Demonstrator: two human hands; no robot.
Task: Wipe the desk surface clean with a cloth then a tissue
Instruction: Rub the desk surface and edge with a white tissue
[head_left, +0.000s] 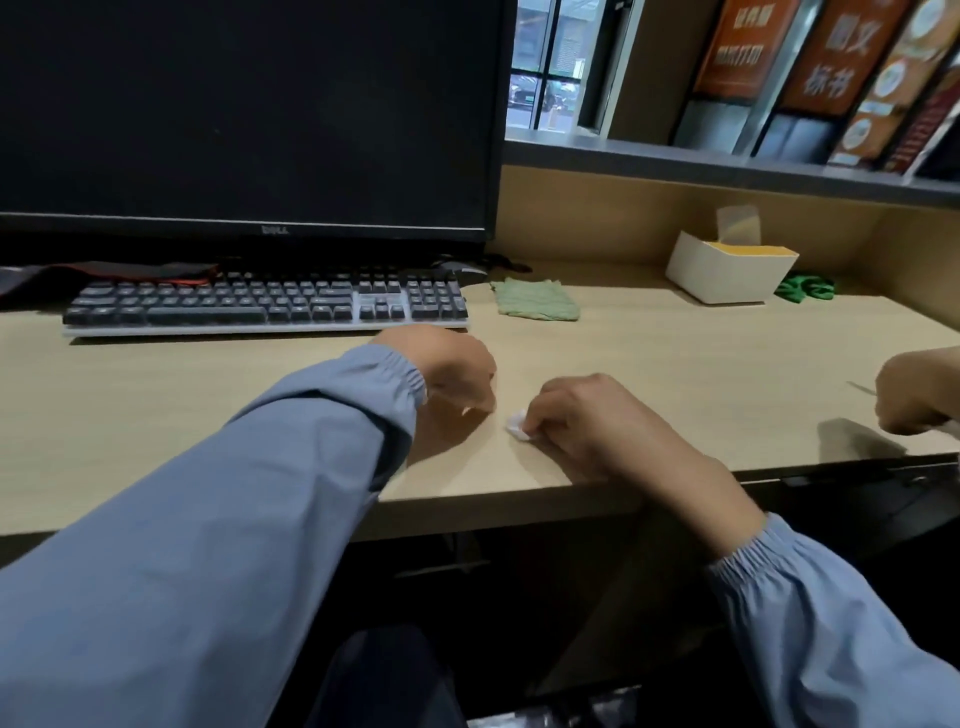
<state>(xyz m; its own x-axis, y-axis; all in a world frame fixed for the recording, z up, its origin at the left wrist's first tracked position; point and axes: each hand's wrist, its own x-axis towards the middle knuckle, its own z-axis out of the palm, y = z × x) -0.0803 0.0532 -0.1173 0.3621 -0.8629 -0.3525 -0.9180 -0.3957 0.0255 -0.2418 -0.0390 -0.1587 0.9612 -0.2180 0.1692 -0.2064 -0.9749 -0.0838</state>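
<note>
Open counter (701, 364) lies right of the right-hand fingers (543, 418); beyond them (far side), keyboard (265, 306) and cloth (535, 299) bar passage.

- One monitor (244, 104) and one keyboard (265, 306) are seen.
- One cloth (535, 299), one tissue (517, 420) and one tissue box (727, 270) are counted.
- Three hands are seen: left hand (452, 374), right hand (587, 421), third hand (914, 389).

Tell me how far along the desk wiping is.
The green cloth lies set aside beside the keyboard, so the cloth pass looks done. The right hand pinches a wadded tissue against the desk: tissue wiping is in hand, with the remaining surface probably left.
</note>
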